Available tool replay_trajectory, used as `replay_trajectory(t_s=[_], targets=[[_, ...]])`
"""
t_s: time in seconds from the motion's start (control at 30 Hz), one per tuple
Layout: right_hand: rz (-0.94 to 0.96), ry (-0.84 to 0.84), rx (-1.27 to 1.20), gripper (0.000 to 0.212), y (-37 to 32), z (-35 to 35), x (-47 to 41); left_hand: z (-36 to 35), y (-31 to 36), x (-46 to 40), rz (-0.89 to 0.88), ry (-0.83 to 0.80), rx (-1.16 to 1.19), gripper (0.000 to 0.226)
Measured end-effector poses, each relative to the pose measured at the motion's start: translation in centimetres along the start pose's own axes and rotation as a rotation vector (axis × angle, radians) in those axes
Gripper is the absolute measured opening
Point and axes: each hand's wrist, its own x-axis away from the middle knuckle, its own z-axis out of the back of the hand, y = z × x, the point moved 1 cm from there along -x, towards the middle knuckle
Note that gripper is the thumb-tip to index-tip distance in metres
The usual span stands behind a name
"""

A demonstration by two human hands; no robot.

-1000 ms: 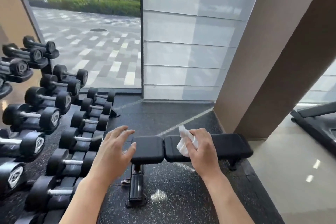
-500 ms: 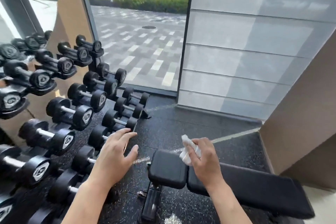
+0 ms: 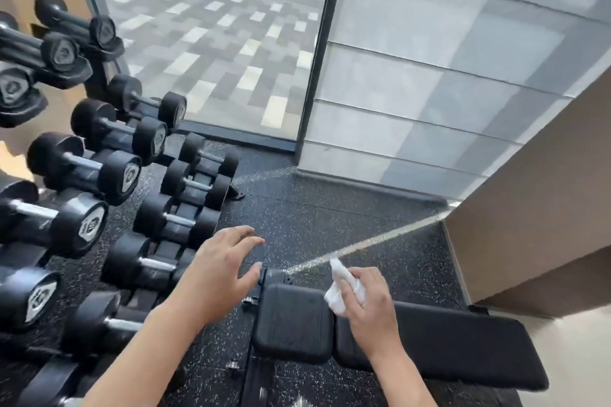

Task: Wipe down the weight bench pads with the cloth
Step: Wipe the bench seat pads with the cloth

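Observation:
A black weight bench lies low in the view, with a short seat pad (image 3: 292, 324) on the left and a long back pad (image 3: 463, 347) running to the right. My right hand (image 3: 370, 311) grips a crumpled white cloth (image 3: 340, 287) above the gap between the two pads. My left hand (image 3: 218, 268) hovers with relaxed, spread fingers just left of the seat pad, over the floor, holding nothing. The bench frame (image 3: 251, 383) shows below the seat pad.
A rack of black dumbbells (image 3: 99, 175) fills the left side, close to my left arm. Speckled black rubber floor (image 3: 314, 218) lies beyond the bench. A glass wall (image 3: 429, 76) stands behind and a beige pillar (image 3: 542, 208) rises at the right.
The view has closed in on the bench and tilted down. Both hands stay ahead of me, the right still holding the cloth over the pads' gap, the left still free.

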Motion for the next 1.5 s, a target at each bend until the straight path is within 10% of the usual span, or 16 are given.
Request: replay_trajectory(t_s=[0.37,1.13,1.3,1.5], targets=[[0.011,-0.188,-0.005,0.013,14.2,-13.0,-12.0,-15.9,-10.9,-9.8,0.066,-0.107,-0.081,0.051],[0.213,-0.298,0.238,0.038,35.5,-48.2,-11.7,-50.3,-26.9,-0.9,0.357,-0.228,0.137,0.026],[0.341,-0.197,0.266,0.025,36.4,-49.2,-4.8,-51.9,-27.9,-0.1,0.362,-0.078,0.159,0.027],[0.608,-0.468,0.216,0.027,40.0,-42.7,3.7,-53.1,-26.0,-1.1,0.338,-0.043,0.213,0.036]])
